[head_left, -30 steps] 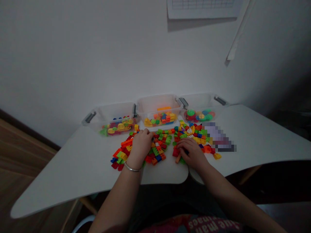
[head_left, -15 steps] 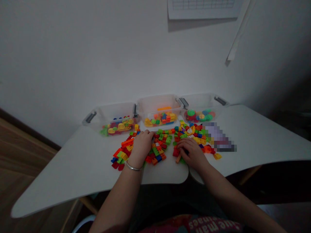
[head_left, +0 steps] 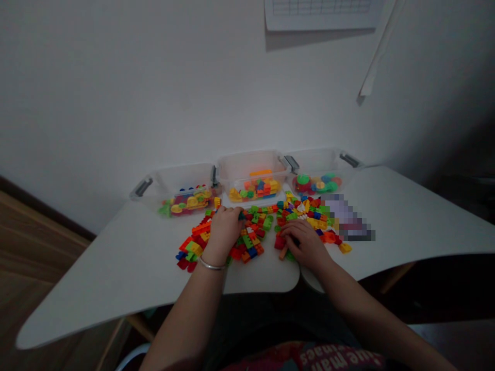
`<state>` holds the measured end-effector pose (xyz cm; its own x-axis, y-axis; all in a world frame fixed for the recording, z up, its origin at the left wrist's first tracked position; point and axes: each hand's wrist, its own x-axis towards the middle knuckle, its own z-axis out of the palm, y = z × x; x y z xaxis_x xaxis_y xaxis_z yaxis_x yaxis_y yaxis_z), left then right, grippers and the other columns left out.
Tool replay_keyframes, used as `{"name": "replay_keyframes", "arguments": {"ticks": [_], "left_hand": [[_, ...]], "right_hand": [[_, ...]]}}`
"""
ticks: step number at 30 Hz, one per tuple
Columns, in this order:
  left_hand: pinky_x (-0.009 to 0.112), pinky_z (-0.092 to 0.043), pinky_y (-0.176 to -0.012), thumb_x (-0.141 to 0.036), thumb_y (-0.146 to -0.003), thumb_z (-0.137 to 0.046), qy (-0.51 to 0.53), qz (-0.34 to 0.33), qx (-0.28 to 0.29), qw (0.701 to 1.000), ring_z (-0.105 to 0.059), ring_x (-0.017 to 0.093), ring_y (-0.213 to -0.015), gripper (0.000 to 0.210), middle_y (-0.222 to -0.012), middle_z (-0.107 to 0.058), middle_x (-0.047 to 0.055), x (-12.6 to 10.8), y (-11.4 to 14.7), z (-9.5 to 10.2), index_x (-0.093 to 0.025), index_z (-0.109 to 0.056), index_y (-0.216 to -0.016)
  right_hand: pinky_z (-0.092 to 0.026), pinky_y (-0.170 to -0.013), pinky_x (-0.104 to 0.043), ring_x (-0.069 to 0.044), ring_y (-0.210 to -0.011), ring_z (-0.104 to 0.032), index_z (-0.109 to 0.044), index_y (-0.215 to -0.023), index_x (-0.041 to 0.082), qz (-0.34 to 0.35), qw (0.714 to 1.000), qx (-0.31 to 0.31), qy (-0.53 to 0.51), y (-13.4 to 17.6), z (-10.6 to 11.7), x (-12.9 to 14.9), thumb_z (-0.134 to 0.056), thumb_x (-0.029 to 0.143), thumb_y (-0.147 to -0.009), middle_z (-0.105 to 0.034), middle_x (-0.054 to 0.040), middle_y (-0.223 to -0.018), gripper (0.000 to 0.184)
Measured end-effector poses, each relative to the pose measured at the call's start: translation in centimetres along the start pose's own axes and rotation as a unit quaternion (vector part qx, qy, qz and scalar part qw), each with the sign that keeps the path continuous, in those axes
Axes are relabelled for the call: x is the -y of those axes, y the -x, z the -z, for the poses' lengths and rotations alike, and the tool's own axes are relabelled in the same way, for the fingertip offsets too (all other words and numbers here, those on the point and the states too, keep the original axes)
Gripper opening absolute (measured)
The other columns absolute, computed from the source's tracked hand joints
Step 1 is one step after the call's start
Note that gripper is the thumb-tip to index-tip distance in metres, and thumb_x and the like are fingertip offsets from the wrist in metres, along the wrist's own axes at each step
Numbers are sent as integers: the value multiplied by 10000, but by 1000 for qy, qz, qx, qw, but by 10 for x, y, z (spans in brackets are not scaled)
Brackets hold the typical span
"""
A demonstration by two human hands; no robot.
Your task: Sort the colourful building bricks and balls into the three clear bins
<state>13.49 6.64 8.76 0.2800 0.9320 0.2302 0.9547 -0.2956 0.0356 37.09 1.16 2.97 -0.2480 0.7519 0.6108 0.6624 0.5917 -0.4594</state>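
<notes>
Loose toy building bricks (head_left: 253, 239) in red, green, orange, yellow and blue are spread over the white table. My left hand (head_left: 225, 229), with a silver bangle at the wrist, reaches into the left part of the pile. Its fingers are closed on a dark teal brick (head_left: 242, 216), partly hidden by the fingertips. On the right part of the pile rests my right hand (head_left: 303, 242), fingers curled and thumb close to their tips. A red brick (head_left: 279, 242) lies right by those tips; what they hold, if anything, is hidden.
Three clear plastic bins stand along the wall: a left bin (head_left: 166, 178), a middle bin (head_left: 247, 159) and a right bin (head_left: 320, 157), each with toy pieces inside. A pixelated flat item (head_left: 348, 221) lies right of the pile. The table's front edge (head_left: 263, 292) is near me.
My left hand has shifted slightly, and the teal brick at its fingertips shows more clearly. The right hand keeps its place. The view has moved a little.
</notes>
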Motion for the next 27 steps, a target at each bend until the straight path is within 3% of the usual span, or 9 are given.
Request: {"name": "replay_keyframes", "arguments": {"ticks": [5,9,12,15,18,22,27], "left_hand": [[293,-490,-703,-240,-824,-636,230,90,-18,969,-627,180,-761,255,-858,-686,39,8,-6,-6,-185,-635,-1073],[229,-446,-564,-245,-741,-706,433,146,-85,885,-542,111,-593,354,-699,-548,-47,11,-12,-9,-160,-596,-1066],[197,-423,-500,-228,-681,-736,545,128,-115,820,-499,78,-527,459,-673,-505,-70,10,-13,-5,-163,-607,-1116],[183,-418,-472,-257,-676,-739,585,88,-157,791,-503,72,-511,408,-654,-528,-60,8,-15,2,-183,-657,-1069],[221,-530,-623,-276,-678,-734,600,45,-234,764,-628,115,-693,368,-799,-635,-7,6,-22,9,-193,-657,-1028],[298,-565,-834,-270,-713,-724,579,34,-302,757,-673,155,-897,349,-966,-671,31,8,-40,16,-206,-619,-1040],[342,-534,-923,-177,-737,-703,477,46,-354,803,-664,170,-943,294,-1008,-689,46,13,-70,25,-196,-620,-1019]], "right_hand": [[-485,-912,-455,-246,-985,-618,-654,-845,214,2,1000,0,1,1,-1,-3,-544,117,-855,-713,-71,-951,147],[-489,-899,-446,-248,-978,-617,-653,-840,207,4,1000,1,0,2,-1,-6,-550,123,-856,-711,-74,-941,134],[-489,-901,-444,-248,-976,-616,-656,-842,210,2,1000,-1,0,2,-1,-6,-553,118,-852,-710,-71,-932,138],[-492,-900,-442,-248,-980,-611,-661,-854,208,4,1000,-1,-1,2,0,-5,-546,114,-855,-710,-72,-927,148],[-492,-911,-447,-252,-999,-605,-666,-869,209,4,1000,-2,-2,1,1,-5,-548,116,-857,-711,-72,-930,151],[-491,-915,-445,-249,-995,-605,-660,-859,212,1,1000,-1,-5,1,2,-6,-550,115,-857,-710,-68,-930,147],[-490,-916,-443,-244,-983,-609,-654,-850,210,-1,1000,-2,-8,1,4,-6,-549,111,-853,-712,-70,-936,144]]}}
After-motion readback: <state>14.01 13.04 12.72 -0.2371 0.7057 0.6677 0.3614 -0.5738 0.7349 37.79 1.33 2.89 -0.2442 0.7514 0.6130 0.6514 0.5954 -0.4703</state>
